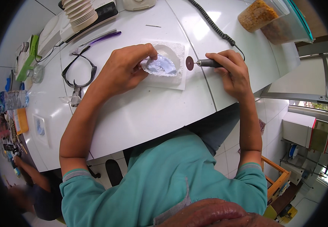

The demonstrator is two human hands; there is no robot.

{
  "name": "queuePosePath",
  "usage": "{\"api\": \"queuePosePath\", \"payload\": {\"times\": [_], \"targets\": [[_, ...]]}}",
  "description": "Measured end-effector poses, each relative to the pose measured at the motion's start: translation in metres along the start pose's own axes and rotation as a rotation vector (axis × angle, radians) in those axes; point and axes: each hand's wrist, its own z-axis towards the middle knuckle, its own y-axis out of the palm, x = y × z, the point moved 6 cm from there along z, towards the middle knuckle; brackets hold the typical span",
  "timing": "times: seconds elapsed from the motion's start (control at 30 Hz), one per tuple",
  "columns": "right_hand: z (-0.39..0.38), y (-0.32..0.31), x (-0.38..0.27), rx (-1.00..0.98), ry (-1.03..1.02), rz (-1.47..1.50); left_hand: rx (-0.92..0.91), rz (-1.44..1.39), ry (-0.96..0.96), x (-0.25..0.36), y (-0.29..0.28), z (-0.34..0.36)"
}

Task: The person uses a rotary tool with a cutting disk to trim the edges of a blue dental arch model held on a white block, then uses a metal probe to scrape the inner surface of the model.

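Between hands (232, 72), disc (189, 63) clear of piece (163, 67).

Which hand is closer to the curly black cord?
Right. The right hand is just below the curly black cord; the left hand is farther, to its left, holding the bluish piece.

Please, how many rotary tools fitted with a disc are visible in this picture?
1. The dark-handled rotary tool is in the right hand, its brown disc apart from the pale piece. Others might be hidden in the far-left clutter.
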Motion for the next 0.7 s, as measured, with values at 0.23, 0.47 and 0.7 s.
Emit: {"api": "queuePosePath", "payload": {"times": [0.23, 0.47, 0.7], "targets": [[-0.010, 0.001, -0.017, 0.036, 0.017, -0.088, 0.002, -0.013, -0.015, 0.002, 0.002, 0.003], [-0.020, 0.004, -0.038, 0.075, 0.065, -0.181, 0.032, -0.063, 0.000, 0.001, 0.004, 0.001], [-0.012, 0.007, -0.034, 0.049, -0.014, -0.166, 0.009, -0.081, -0.023, -0.002, 0.005, 0.002]]}}
